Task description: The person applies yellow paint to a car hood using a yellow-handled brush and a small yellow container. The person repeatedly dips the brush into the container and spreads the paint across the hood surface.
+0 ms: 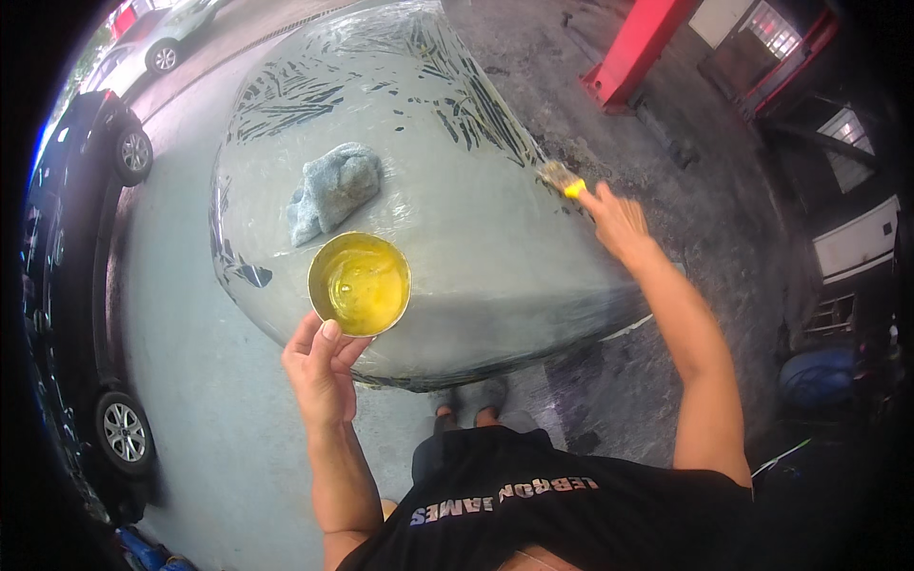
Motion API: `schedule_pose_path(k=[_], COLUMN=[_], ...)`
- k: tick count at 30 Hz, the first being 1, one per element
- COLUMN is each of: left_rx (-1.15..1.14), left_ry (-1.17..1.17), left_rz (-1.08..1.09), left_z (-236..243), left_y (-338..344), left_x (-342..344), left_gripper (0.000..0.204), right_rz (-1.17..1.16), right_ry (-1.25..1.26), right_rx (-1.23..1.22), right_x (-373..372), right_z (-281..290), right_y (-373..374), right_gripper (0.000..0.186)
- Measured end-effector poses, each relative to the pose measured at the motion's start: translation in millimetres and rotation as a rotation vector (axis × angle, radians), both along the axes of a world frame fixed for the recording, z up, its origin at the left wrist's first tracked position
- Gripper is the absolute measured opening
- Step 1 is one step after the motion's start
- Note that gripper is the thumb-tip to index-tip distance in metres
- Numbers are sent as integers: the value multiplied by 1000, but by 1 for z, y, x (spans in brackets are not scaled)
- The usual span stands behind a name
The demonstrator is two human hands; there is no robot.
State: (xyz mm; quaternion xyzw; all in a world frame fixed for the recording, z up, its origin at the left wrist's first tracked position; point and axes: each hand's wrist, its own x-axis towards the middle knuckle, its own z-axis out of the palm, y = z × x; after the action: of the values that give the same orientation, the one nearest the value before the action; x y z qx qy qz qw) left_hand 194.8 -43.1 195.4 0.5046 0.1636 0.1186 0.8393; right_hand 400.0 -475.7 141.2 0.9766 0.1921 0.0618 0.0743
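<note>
My left hand point(324, 366) holds a round metal can point(357, 284) of glossy yellow, thick liquid over the lower part of a large grey, curved car panel point(495, 257). My right hand point(614, 219) grips a paintbrush point(562, 178) with a yellow band, its bristles on the panel's right edge. Dark, streaky patches with a shiny coating cover the upper part and edges of the panel. A crumpled light-blue cloth point(333, 188) lies on the panel just above the can.
A dark car point(71, 276) stands along the left, a silver car point(143, 52) behind it. A red lift post point(638, 48) rises at back right from the stained floor point(724, 247). A blue drum-like object point(809, 376) sits at lower right. My feet show below the panel.
</note>
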Motion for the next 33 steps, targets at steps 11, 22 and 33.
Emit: schedule_pose_path(k=[11, 22, 33], left_rx=[20, 120, 234], left_ry=[-19, 54, 74], left_rz=[-24, 66, 191], left_z=[8, 9, 20], left_y=[-16, -28, -62], left_x=[0, -20, -36], left_gripper=[42, 45, 41], right_rz=[-113, -7, 239], right_ry=[-55, 336, 488], right_rx=[429, 649, 444], right_x=[4, 77, 130], right_z=[41, -11, -30], right_y=[-21, -72, -114], right_gripper=[33, 37, 35])
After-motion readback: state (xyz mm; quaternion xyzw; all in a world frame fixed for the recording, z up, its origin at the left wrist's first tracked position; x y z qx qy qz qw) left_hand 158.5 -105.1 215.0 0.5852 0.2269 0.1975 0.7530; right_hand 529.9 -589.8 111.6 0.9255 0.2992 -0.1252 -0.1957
